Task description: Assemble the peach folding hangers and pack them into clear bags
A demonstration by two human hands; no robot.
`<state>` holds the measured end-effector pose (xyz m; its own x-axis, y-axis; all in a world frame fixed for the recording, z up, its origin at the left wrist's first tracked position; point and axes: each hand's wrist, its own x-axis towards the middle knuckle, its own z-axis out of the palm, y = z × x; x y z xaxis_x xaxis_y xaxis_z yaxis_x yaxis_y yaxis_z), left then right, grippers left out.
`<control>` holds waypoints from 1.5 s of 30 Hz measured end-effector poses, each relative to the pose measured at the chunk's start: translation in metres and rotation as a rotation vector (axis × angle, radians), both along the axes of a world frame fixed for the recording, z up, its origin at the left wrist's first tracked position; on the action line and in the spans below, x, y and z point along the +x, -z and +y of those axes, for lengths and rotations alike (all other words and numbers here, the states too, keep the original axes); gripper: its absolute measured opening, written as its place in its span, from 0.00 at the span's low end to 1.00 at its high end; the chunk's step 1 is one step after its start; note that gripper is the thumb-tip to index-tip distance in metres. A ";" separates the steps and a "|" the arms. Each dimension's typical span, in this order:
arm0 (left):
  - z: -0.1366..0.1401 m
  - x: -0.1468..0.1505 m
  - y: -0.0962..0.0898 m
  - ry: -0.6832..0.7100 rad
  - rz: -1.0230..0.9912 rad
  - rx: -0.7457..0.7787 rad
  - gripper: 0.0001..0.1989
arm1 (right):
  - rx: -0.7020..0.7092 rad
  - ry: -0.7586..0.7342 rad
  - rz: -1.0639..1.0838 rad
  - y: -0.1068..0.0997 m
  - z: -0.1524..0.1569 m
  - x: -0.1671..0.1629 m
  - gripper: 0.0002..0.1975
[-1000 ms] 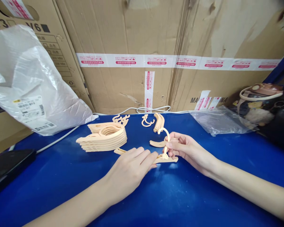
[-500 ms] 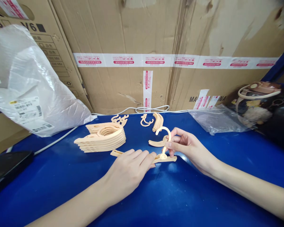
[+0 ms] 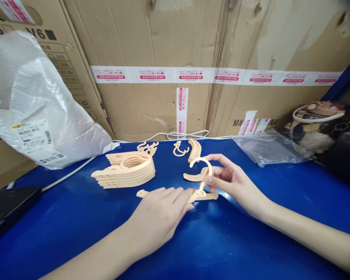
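In front of me on the blue table (image 3: 210, 241), my left hand (image 3: 160, 208) is closed over the beige arm pieces of a clothes hanger (image 3: 208, 196), whose ends stick out on both sides. Between thumb and fingers, my right hand (image 3: 230, 177) pinches the hanger's curved hook (image 3: 209, 165), which joins the arms beside my left fingertips. Just behind lies a loose curved hanger arm (image 3: 192, 177), partly covered by the hook and right fingers. My left palm hides the middle of the arms.
Folded beige hangers (image 3: 128, 175) are stacked left of centre. Farther back lie loose hooks (image 3: 147, 147) and a pile of arms (image 3: 195, 151). A white plastic bag (image 3: 43, 105), a black device (image 3: 11, 210), a clear bag (image 3: 268, 149) and cardboard boxes (image 3: 151, 105) border the table.
The arms under my left hand have rolled over, showing a broader face near the hook. The hook has tilted slightly to the right, and my right index finger has lifted a little.
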<state>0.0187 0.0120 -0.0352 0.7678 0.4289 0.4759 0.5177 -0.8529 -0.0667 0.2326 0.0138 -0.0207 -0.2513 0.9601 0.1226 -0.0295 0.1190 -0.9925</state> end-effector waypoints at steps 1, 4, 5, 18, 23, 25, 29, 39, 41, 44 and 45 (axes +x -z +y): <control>-0.001 -0.001 -0.002 -0.001 -0.005 -0.076 0.16 | -0.008 -0.007 0.005 0.000 0.000 0.000 0.22; -0.003 -0.002 -0.007 -0.024 -0.030 -0.333 0.13 | -0.017 -0.027 0.026 0.000 0.001 0.000 0.21; -0.003 -0.003 -0.008 -0.031 -0.041 -0.406 0.13 | -0.018 -0.038 0.030 0.000 0.001 -0.001 0.21; -0.006 -0.001 -0.018 -0.122 -0.094 -0.675 0.14 | 0.043 -0.079 -0.028 0.003 -0.005 -0.002 0.20; -0.004 -0.001 -0.019 -0.123 -0.205 -0.989 0.13 | 0.181 -0.059 -0.254 0.005 -0.003 0.000 0.23; -0.001 -0.003 -0.018 -0.094 -0.321 -1.183 0.13 | 0.306 -0.063 -0.436 0.006 -0.002 0.002 0.18; 0.006 -0.004 -0.017 -0.086 -0.527 -1.466 0.15 | 0.599 -0.145 -0.806 0.010 -0.003 0.005 0.13; 0.019 -0.006 -0.009 -0.146 -0.710 -1.670 0.14 | 0.775 -0.183 -1.085 0.012 -0.002 0.006 0.11; 0.020 -0.008 -0.006 -0.162 -0.754 -1.691 0.14 | 0.781 -0.192 -1.092 0.011 -0.002 0.007 0.10; 0.021 -0.009 -0.004 -0.173 -0.803 -1.706 0.15 | 0.738 -0.233 -1.053 0.009 -0.005 0.009 0.12; 0.021 -0.009 -0.004 -0.171 -0.810 -1.704 0.15 | 0.719 -0.237 -1.032 0.008 -0.006 0.009 0.12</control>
